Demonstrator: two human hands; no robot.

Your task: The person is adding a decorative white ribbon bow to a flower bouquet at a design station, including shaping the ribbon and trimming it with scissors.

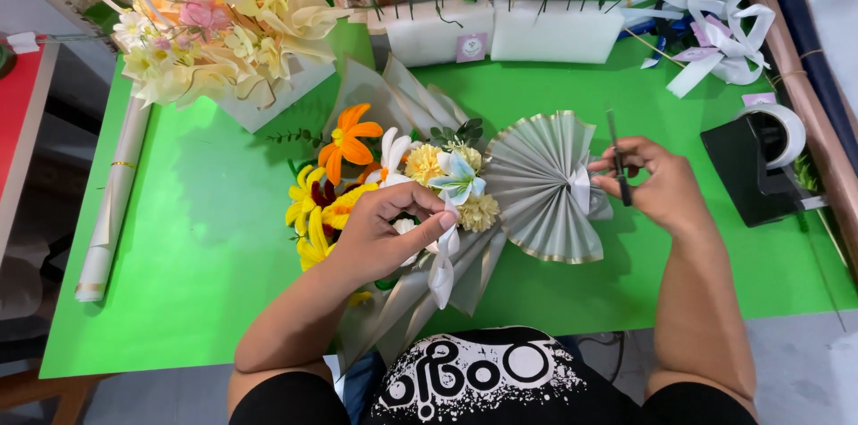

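A bouquet [393, 170] of orange, yellow and white flowers in grey wrapping paper lies on the green table [206, 246] in front of me. My left hand [389, 233] rests on it and pinches a white ribbon [441, 260] near a pale blue flower. To the right, a grey pleated paper fan [541, 184] with a gold edge is joined to the wrap. My right hand [657, 184] holds dark scissors [618, 161] upright beside the fan's white centre bow.
A large yellow and pink flower arrangement [214, 14] stands at the back left. White foam blocks [554, 32] with green stems line the back. White ribbon bows [719, 45], a black tape dispenser [760, 166] and paper rolls [809, 85] sit on the right; a rolled sheet [112, 201] lies left.
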